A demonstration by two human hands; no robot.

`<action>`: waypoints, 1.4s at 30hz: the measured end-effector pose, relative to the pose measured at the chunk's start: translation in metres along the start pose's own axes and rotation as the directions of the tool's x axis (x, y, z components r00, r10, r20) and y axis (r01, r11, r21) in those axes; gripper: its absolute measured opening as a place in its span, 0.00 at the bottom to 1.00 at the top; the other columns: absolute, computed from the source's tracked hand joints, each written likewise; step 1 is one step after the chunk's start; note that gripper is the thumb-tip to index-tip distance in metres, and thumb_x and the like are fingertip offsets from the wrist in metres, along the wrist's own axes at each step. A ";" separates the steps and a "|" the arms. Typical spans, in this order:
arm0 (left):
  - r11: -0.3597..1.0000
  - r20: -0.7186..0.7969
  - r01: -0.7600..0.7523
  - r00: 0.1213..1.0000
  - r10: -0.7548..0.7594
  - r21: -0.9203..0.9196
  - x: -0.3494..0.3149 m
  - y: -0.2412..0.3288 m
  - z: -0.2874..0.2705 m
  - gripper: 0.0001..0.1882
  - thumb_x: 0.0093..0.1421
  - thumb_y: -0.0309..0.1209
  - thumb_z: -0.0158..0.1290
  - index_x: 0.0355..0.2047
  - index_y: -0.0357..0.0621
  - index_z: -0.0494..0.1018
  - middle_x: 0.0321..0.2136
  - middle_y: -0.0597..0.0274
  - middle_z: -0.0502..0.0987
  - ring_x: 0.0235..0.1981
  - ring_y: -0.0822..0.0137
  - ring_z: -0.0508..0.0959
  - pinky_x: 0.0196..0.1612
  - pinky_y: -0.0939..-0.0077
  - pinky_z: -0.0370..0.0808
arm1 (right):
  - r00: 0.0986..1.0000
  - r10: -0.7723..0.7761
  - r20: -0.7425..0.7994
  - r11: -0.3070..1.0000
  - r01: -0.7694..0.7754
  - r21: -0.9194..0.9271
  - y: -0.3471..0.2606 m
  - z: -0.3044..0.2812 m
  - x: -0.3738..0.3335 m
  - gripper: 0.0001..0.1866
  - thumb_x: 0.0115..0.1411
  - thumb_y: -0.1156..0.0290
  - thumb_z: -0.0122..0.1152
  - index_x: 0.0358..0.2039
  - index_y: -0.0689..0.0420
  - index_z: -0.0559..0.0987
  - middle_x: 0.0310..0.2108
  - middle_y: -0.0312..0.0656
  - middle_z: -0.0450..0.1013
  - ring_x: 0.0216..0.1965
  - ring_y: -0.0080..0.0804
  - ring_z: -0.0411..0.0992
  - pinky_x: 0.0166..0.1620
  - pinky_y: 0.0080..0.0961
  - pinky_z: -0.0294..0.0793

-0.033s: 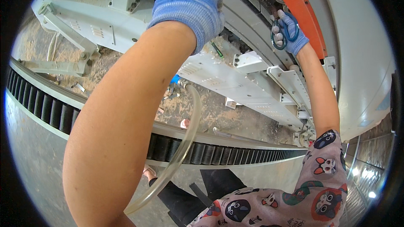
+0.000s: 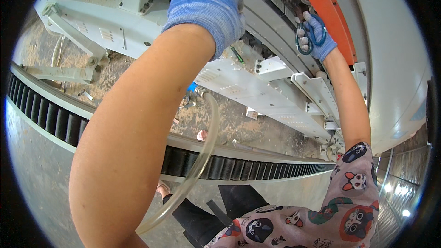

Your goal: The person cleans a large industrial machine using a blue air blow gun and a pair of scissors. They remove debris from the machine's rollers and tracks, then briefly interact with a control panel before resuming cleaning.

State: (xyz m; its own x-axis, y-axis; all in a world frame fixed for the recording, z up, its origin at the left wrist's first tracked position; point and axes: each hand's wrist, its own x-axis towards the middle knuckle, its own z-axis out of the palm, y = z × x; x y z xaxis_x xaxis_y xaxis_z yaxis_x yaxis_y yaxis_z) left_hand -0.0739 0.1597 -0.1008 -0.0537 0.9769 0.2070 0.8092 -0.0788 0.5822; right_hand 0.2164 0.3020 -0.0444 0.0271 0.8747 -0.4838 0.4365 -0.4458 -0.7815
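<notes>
Practically no change against the frame just before: both arms sit in the same places. Judged as a steady hold, with nothing visibly advanced.

White machine frame (image 2: 229,82): fills the upper field. Ribbed black track (image 2: 229,167) curves between it and the person. Floor between them is bare apart from debris and a clear hose (image 2: 214,115), which crosses the track and limits low sweeps.

Orange panel (image 2: 328,9): its edge is just beside the right hand (image 2: 321,46), so little room outward; more along the grey rail (image 2: 262,14) between the hands.

Left hand (image 2: 206,16): gloved, looks curled; fingertips hidden, cannot tell what, if anything, they pinch.

Right hand: gloved, fingers curled through the loops of blue-handled scissors (image 2: 312,34), over the rail's right end; blades not seen.

Green slim tool (image 2: 237,54): on the frame's ledge, near the left hand.
</notes>
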 end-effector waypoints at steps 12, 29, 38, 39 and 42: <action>1.000 0.015 0.012 1.000 -0.013 0.017 -0.002 -0.001 -0.014 0.13 0.56 0.42 0.50 0.40 0.55 0.75 0.33 0.62 0.80 0.36 0.57 0.78 0.42 0.63 0.74 | 0.996 -0.020 -0.085 0.999 0.018 -0.027 -0.008 0.009 -0.005 0.19 0.54 0.45 0.58 0.31 0.47 0.73 0.17 0.33 0.69 0.13 0.22 0.65 0.15 0.20 0.64; 1.000 0.020 0.002 1.000 -0.002 0.016 -0.004 -0.002 -0.014 0.13 0.57 0.41 0.50 0.40 0.54 0.75 0.32 0.60 0.79 0.36 0.57 0.78 0.41 0.63 0.74 | 0.918 -0.328 -0.224 0.695 0.074 -0.715 0.015 -0.014 0.023 0.33 0.51 0.41 0.59 0.45 0.57 0.74 0.28 0.45 0.73 0.23 0.33 0.72 0.28 0.29 0.72; 0.999 0.016 -0.027 0.999 0.028 -0.027 -0.004 0.003 -0.019 0.13 0.56 0.41 0.51 0.40 0.54 0.75 0.32 0.61 0.80 0.36 0.57 0.78 0.41 0.63 0.74 | 0.923 -0.277 -0.267 0.860 0.114 -0.498 0.011 -0.010 0.002 0.22 0.51 0.45 0.62 0.33 0.50 0.75 0.16 0.30 0.65 0.10 0.17 0.58 0.13 0.14 0.57; 1.000 0.011 -0.021 1.000 0.021 -0.021 -0.004 0.003 -0.018 0.13 0.56 0.41 0.51 0.39 0.54 0.75 0.32 0.61 0.80 0.36 0.57 0.78 0.41 0.63 0.74 | 0.921 -0.280 -0.272 0.850 0.106 -0.516 0.011 -0.010 0.003 0.22 0.51 0.45 0.62 0.33 0.51 0.75 0.16 0.30 0.64 0.10 0.18 0.58 0.13 0.14 0.57; 1.000 0.002 -0.010 1.000 0.010 -0.015 -0.004 0.003 -0.017 0.13 0.56 0.42 0.51 0.39 0.54 0.75 0.32 0.62 0.80 0.36 0.57 0.78 0.41 0.64 0.74 | 0.920 -0.312 -0.237 0.790 0.113 -0.603 0.007 -0.010 0.009 0.23 0.51 0.44 0.62 0.32 0.52 0.75 0.16 0.31 0.64 0.10 0.20 0.58 0.13 0.17 0.58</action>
State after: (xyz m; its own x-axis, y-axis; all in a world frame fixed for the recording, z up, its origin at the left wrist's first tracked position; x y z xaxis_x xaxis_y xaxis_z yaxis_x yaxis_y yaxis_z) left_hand -0.0812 0.1521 -0.0863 -0.0445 0.9764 0.2112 0.8010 -0.0914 0.5916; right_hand 0.2291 0.3085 -0.0503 0.1020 0.9890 -0.1076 0.8899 -0.1390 -0.4345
